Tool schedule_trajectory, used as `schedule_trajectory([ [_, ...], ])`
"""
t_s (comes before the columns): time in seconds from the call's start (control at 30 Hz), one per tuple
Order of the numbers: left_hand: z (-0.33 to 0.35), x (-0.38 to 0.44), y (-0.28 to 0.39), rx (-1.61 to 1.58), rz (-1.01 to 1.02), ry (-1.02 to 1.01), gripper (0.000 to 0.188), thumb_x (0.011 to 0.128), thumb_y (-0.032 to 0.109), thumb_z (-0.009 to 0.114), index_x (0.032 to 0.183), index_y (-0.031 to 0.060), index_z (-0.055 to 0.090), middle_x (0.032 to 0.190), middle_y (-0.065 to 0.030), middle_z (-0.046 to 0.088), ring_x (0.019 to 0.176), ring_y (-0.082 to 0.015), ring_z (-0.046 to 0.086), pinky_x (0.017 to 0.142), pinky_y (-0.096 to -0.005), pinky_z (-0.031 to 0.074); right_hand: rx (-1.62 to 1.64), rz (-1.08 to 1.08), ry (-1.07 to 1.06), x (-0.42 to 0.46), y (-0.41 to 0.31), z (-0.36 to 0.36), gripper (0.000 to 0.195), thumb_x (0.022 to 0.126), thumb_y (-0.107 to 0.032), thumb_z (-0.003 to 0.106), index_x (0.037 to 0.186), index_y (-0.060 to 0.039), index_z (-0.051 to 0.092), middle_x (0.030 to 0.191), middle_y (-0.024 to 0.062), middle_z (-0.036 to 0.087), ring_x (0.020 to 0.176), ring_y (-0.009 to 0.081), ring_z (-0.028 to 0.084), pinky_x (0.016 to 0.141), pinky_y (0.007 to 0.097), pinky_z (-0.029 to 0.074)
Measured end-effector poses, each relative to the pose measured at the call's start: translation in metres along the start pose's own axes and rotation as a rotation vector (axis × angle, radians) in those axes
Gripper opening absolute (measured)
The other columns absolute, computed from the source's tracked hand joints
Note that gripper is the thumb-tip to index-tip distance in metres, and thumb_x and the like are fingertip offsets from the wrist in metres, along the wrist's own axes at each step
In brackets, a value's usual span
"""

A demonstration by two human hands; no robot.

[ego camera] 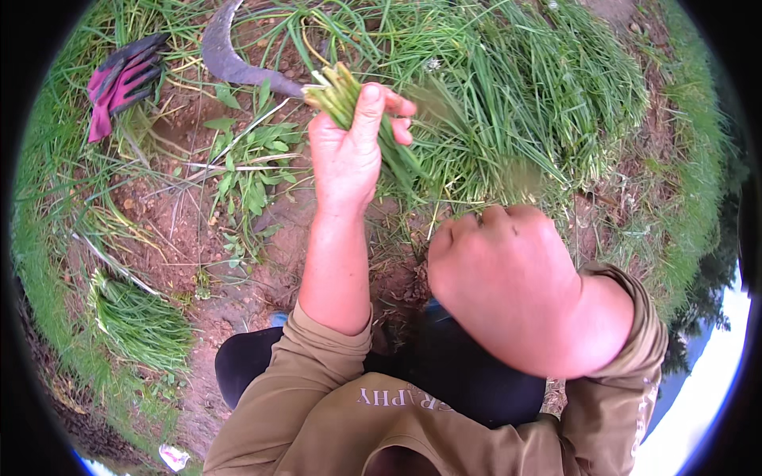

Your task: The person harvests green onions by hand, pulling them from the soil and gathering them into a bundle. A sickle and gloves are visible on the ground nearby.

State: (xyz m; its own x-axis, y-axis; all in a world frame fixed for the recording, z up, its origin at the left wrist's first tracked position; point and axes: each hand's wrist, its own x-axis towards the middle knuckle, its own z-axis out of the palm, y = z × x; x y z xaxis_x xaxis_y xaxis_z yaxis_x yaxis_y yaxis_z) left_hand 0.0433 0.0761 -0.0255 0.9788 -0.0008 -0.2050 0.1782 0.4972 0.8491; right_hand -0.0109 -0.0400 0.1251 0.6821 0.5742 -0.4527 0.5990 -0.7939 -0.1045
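My left hand [348, 140] grips a small bunch of green leafy stalks [336, 89], likely garlic chives, with their pale cut ends pointing up. A dark, curved sickle blade [232, 62] extends to the upper left. Its lower end passes behind the bunch, so the handle is hidden. My right hand [494, 250] is closer to the camera, motion-blurred, with bent fingers turned away; whether it holds anything does not show. Beyond it spreads a large heap of long green leaves [536, 95], many with pale cut ends along the near edge.
A pink and black work glove [126, 83] rests on grass at upper left. A smaller bundle of green stalks [140, 324] lies on reddish soil at lower left. Low weeds [253, 172] and dry stems grow between. A white and pink scrap [173, 457] sits at bottom left.
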Motion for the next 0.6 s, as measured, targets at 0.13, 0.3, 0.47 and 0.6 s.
schedule_trajectory([
  [0.13, 0.000, -0.001, 0.006, 0.005, -0.018, -0.004, 0.023, 0.092, 0.024, 0.054, 0.087, 0.0019, 0.056, 0.074, -0.0084, 0.057, 0.055, -0.0127, 0.049, 0.059, -0.0278, 0.046, 0.227, 0.104, -0.096, 0.005, 0.040, 0.030, 0.009, 0.061, -0.003, 0.062, 0.070, -0.0016, 0.060, 0.068, 0.0142, 0.063, 0.065, 0.0298, 0.064, 0.056, 0.0369, 0.052],
  [0.3, 0.003, -0.002, 0.014, 0.057, -0.134, -0.016, 0.024, 0.090, 0.027, 0.057, 0.087, 0.0027, 0.058, 0.064, 0.0004, 0.047, 0.048, -0.0071, 0.039, 0.053, -0.0251, 0.041, 0.302, 0.227, -0.111, -0.005, 0.058, 0.072, 0.019, 0.073, -0.022, 0.067, 0.074, -0.0037, 0.061, 0.069, 0.0146, 0.062, 0.069, 0.0329, 0.063, 0.060, 0.0424, 0.051],
  [0.47, 0.007, -0.004, 0.018, 0.178, -0.166, -0.006, 0.014, 0.082, 0.014, 0.067, 0.088, 0.0028, 0.059, 0.065, 0.0000, 0.052, 0.047, -0.0058, 0.039, 0.048, -0.0221, 0.039, 0.426, 0.359, -0.136, -0.013, 0.073, 0.105, 0.025, 0.075, -0.027, 0.068, 0.087, -0.0066, 0.064, 0.075, 0.0148, 0.064, 0.075, 0.0339, 0.063, 0.064, 0.0438, 0.050],
  [0.6, 0.004, -0.005, 0.015, 0.359, -0.179, -0.121, 0.014, 0.076, 0.006, 0.070, 0.088, 0.0026, 0.063, 0.071, -0.0012, 0.059, 0.052, -0.0051, 0.045, 0.048, -0.0191, 0.038, 0.642, 0.389, -0.097, -0.028, 0.084, 0.133, 0.029, 0.074, -0.025, 0.068, 0.098, -0.0075, 0.065, 0.085, 0.0121, 0.067, 0.080, 0.0304, 0.064, 0.070, 0.0386, 0.050],
])
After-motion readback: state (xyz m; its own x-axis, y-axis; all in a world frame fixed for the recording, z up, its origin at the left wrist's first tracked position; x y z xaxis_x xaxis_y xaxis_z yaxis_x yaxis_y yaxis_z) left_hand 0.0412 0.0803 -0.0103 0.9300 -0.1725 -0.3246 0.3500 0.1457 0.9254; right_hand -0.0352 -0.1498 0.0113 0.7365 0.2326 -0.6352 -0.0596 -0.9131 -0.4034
